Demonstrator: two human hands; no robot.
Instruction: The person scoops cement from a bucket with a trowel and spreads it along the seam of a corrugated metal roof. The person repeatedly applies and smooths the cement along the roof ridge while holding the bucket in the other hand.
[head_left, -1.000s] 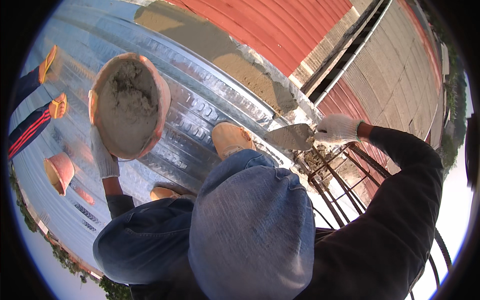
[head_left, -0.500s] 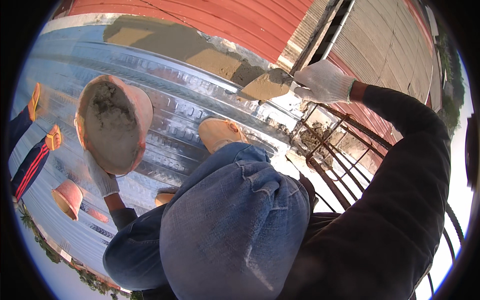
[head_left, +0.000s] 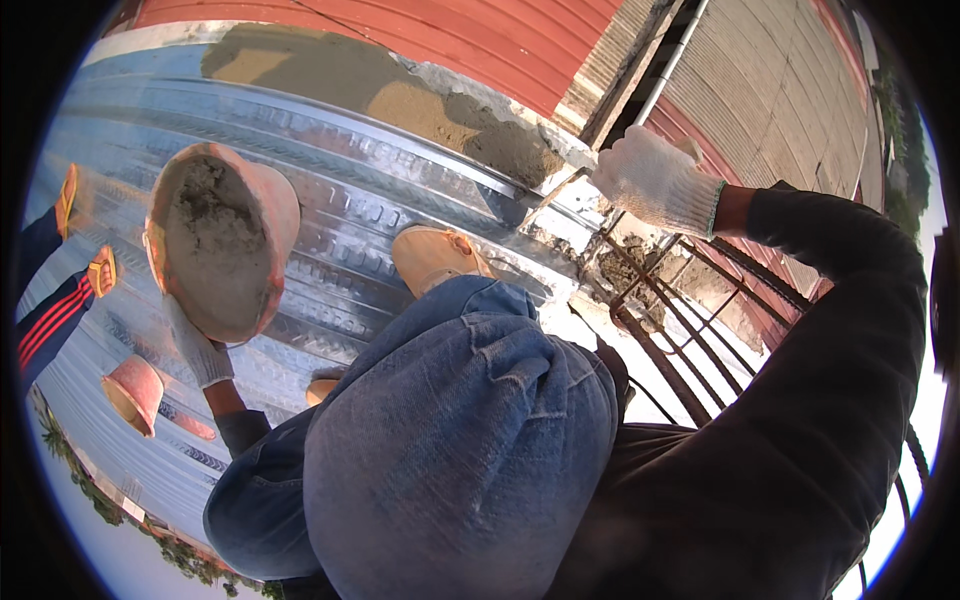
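My left hand [head_left: 198,345], in a pale knit glove, supports a reddish bucket [head_left: 285,195] from its near lower side. The bucket tilts so its mouth faces me, and grey mortar [head_left: 215,265] shows inside. My right hand [head_left: 648,180], gloved too, is closed round the handle of a trowel [head_left: 553,194]. Its blade stands nearly edge-on, so only a thin line of it shows. Just beyond the blade ends a band of wet mortar [head_left: 410,105], laid along the wall top beside the red roofing; its right end is rough.
Steel rebar [head_left: 665,305] sticks out near my right forearm. Ribbed metal decking [head_left: 340,220] lies under my sandalled foot [head_left: 430,258]. A second bucket [head_left: 135,392] lies at the left, near another person's feet [head_left: 100,270]. Red roofing sheets [head_left: 450,40] border the wall.
The trowel has turned from showing its mortar-covered face to nearly edge-on, and my right hand has rolled over and shifted slightly right. The left hand and bucket moved slightly left.
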